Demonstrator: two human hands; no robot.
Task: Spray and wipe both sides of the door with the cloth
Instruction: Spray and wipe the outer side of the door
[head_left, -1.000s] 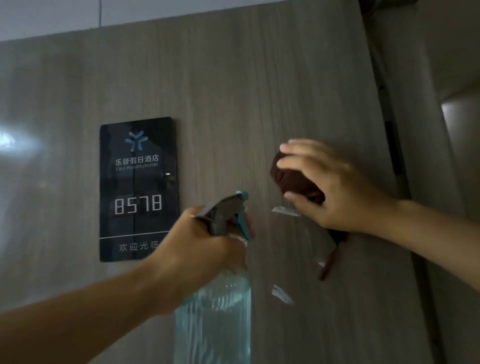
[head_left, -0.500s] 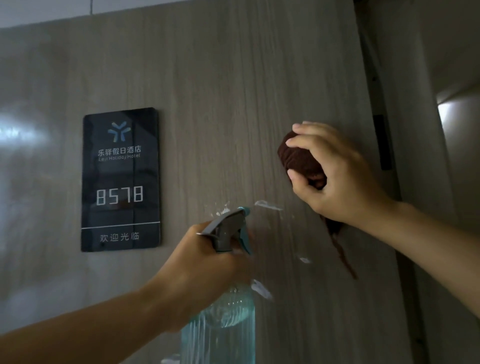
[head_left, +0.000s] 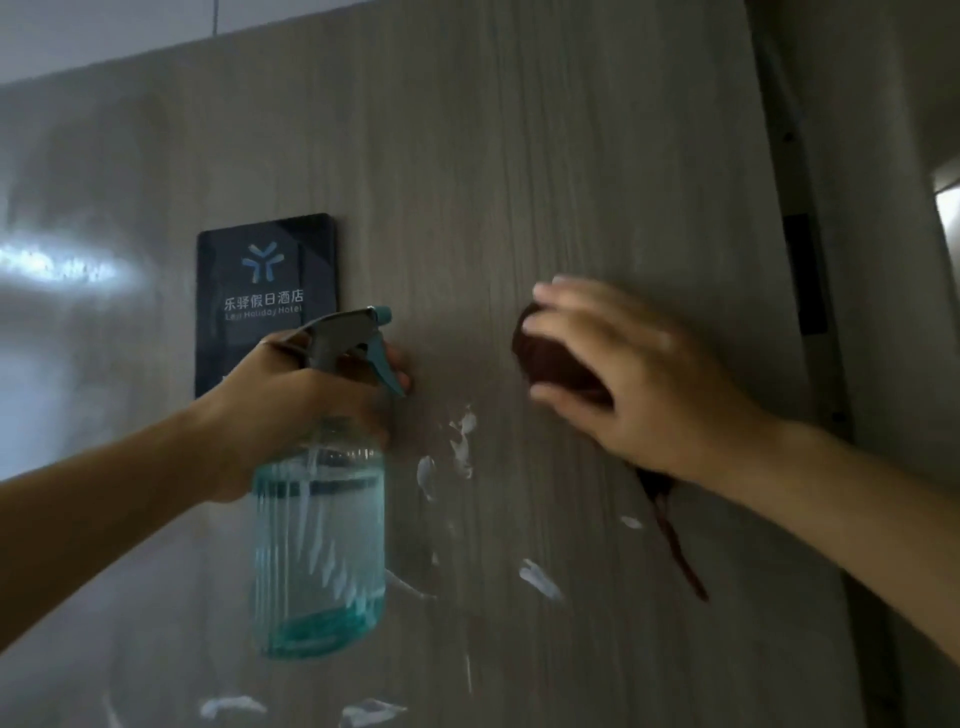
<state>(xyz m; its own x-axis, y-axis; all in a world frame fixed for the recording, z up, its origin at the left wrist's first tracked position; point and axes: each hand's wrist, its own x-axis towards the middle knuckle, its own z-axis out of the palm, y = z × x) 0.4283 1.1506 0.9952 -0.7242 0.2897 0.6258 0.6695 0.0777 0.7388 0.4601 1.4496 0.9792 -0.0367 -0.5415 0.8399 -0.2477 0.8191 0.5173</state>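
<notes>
While your left hand (head_left: 291, 400) is wrapping around the neck of the spray bottle (head_left: 319, 530), fingers curled shut about it with one reaching the teal trigger, you are holding the bottle upright just in front of the wood-grain door (head_left: 545, 156), its nozzle pointing right and toward the panel. The bottle is clear and ribbed, and pale blue-green liquid is filling most of it. Your right hand (head_left: 639, 384) is sitting to the right of the bottle, pressing a bunched dark red-brown cloth (head_left: 556, 364) flat against the door — the fingers are lying close together over the wad and the thumb is tucking in under it. The hand is looking blurred, so the finer grip is hard to read. A loose tail of the cloth is hanging down below your wrist, trailing along the door surface. White streaks of foam (head_left: 462, 441) are clinging to the door between and below your two hands, with more patches showing lower down near the bottom edge of the view. Behind the bottle's head, on the left part of the door, a dark glossy hotel sign (head_left: 265, 275) is sitting fixed to the panel — its lower part is being hidden by your hand. At the far right, the door's edge is meeting a darker frame (head_left: 800, 270).
</notes>
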